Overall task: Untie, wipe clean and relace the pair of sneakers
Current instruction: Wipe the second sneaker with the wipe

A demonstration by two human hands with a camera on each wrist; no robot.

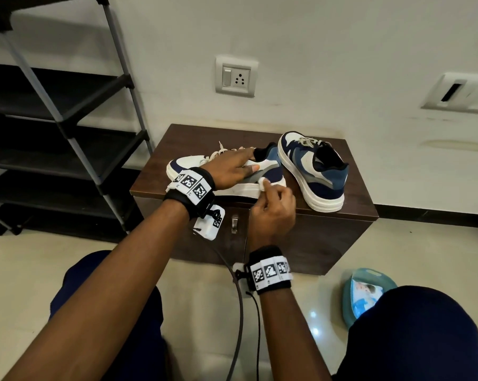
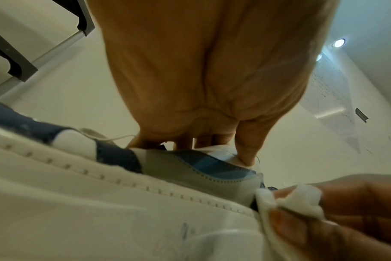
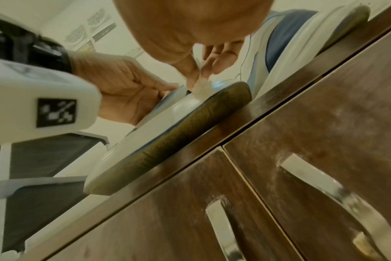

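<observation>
Head view, going left to right: a black shoe rack (image 1: 62,127) stands beside a low brown cabinet (image 1: 350,199), and both sneakers sit on the cabinet's top. The near sneaker (image 1: 182,165) lies along the front edge toward the left corner, toe pointing left, its outsole overhanging the edge in the right wrist view. Its laces (image 1: 218,152) trail loose over the tongue, so it looks untied.

The left hand (image 1: 232,167) lies over this shoe's top, fingers fairly straight and reaching across the collar, thumb pressing the side panel to steady it. The left wrist view shows the thumb tip on the white upper.

Just right of it, the right hand (image 1: 273,210) has its fingers curled, pinching a small white wipe (image 1: 263,184) between thumb and fingertips against the white midsole near the heel. A faint mark shows on the midsole in the left wrist view, so cleaning here is probably unfinished.

The second sneaker (image 1: 312,171) stands upright toward the right side of the top, heel toward the front edge, apart from both hands, its laces seemingly threaded; whether they are knotted I cannot tell.

A teal wipes pack (image 1: 367,292) lies on the floor at right.

By my reading, wiping of the first shoe is under way; the other shoe and all relacing remain.
</observation>
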